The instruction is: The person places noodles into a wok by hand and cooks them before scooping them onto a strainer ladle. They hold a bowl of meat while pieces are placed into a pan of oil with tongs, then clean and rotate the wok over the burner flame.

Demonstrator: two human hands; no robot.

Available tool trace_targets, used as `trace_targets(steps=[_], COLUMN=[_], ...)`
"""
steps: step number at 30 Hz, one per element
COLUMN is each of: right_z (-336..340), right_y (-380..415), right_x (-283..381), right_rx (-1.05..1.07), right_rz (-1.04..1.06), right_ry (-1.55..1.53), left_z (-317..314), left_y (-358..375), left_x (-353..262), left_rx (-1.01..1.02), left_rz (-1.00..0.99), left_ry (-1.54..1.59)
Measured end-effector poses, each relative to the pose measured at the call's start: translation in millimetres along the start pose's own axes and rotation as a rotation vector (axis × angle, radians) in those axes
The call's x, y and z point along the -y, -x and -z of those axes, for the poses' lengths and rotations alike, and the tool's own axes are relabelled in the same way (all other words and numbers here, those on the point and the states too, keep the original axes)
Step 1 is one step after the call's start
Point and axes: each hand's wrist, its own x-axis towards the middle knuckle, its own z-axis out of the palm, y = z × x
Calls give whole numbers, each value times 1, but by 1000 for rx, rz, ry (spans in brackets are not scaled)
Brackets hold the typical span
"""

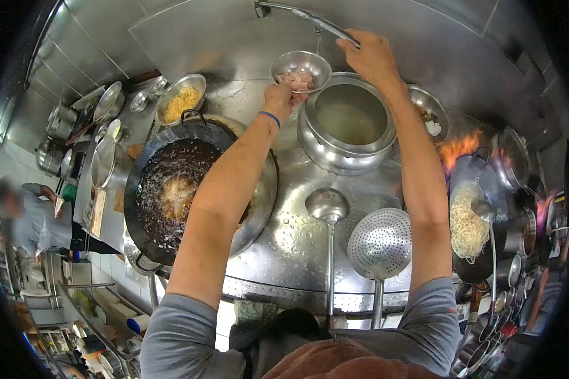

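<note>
My left hand (279, 100) is closed on the near rim of a metal bowl (324, 63), which holds strips of pale pink meat (296, 79). The bowl is tilted slightly toward me. Above it, my right hand (370, 58) is wrapped round the metal swing spout of a tap (310, 16), and a thin stream of water appears to drop from it toward the bowl. Just right of the bowl stands a large round steel pot (348, 165) with cloudy liquid inside.
Dark oil bubbles in a wok (134, 208) on the left. Flames (459, 149) rise behind a wok of noodles (469, 227) on the right. A ladle (327, 206) and a perforated skimmer (379, 243) lie in front. Another person (28, 211) stands far left.
</note>
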Motion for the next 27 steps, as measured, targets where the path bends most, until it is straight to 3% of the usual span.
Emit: trace_targets(steps=[2,8,11,14,20,27], right_z=[12,-3,-29,-23,15,34], right_y=[5,-15,-18,-11,19,67], right_x=[0,-14,-16,-23,-15,-29], right_rx=[-97,-90,173,-17,33,-175], right_rz=[-26,-245,-48,-148,-184,-150], right_ry=[68,281,332,243,197,73], left_z=[-1,-13,-18,-21,-24,-19], left_y=[-3,-8,-9,-5,-20,-30], left_x=[1,4,7,0,-4,-12], left_rx=[-34,-77,-48,-33,-58,61], left_rz=[12,42,27,9,18,59], left_ry=[-14,-49,-58,-59,-49,-158])
